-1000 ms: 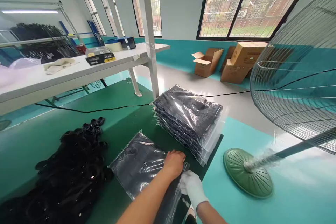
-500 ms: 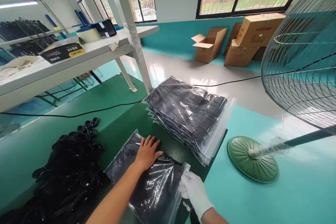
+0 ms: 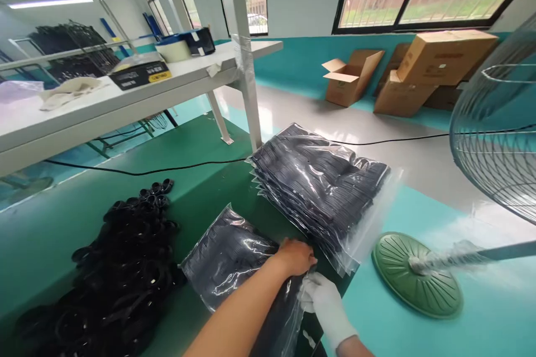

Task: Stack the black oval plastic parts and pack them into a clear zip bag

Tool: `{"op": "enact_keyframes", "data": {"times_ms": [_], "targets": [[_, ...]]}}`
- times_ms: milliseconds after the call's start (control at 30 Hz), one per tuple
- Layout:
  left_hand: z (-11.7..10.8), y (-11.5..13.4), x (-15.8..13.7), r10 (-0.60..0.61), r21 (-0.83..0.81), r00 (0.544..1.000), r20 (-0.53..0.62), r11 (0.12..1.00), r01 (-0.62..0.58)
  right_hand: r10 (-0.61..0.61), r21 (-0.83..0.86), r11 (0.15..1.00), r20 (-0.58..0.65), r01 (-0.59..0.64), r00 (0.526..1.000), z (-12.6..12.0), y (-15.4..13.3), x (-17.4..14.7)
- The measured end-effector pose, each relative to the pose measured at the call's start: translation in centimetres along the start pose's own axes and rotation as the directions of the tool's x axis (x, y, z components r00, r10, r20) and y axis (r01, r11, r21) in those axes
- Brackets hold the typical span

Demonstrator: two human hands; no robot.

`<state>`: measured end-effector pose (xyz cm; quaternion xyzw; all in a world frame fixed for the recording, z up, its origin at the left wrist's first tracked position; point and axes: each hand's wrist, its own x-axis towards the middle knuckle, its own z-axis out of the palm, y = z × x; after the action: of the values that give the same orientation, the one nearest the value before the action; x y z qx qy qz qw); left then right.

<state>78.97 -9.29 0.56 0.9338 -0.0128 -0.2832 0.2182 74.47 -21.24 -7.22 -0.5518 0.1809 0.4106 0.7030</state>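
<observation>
A clear plastic bag filled with dark, flat-packed items lies on the green surface in front of me. My left hand, bare, has its fingers curled on the bag's right edge near the top corner. Just below it, my right hand, in a white glove, pinches the same open-side edge. The two hands almost touch. Beyond them lies a stack of similar filled clear bags, their transparent flaps pointing right. My left forearm covers the middle of the nearer bag.
A heap of shiny black ring-shaped parts lies to the left. On the right stands a fan with a green round base and wire cage. A white table, a black cable and cardboard boxes are farther back.
My left hand has moved right, from lying spread on the bag's middle to its edge beside my right hand, and its fingers have closed. The right hand keeps its pinch. The view has turned left.
</observation>
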Motion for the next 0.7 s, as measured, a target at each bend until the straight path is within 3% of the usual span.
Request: {"op": "enact_keyframes", "data": {"times_ms": [133, 300, 700], "targets": [[-0.2, -1.5, 2.6, 0.016, -0.083, 0.987, 0.163, 0.997, -0.002, 0.090, 0.008, 0.996, 0.073, -0.090, 0.993, 0.6, -1.5, 0.1], [-0.4, -1.8, 3.6, 0.045, -0.130, 0.970, 0.240, 0.991, -0.014, 0.124, -0.027, 0.992, 0.076, -0.122, 0.989, 0.8, -2.3, 0.0], [0.4, -3.3, 5.1, 0.078, -0.250, 0.983, 0.163, 0.968, -0.035, 0.086, -0.061, 0.994, -0.025, -0.087, 0.996, 0.5, -2.6, 0.5]]}}
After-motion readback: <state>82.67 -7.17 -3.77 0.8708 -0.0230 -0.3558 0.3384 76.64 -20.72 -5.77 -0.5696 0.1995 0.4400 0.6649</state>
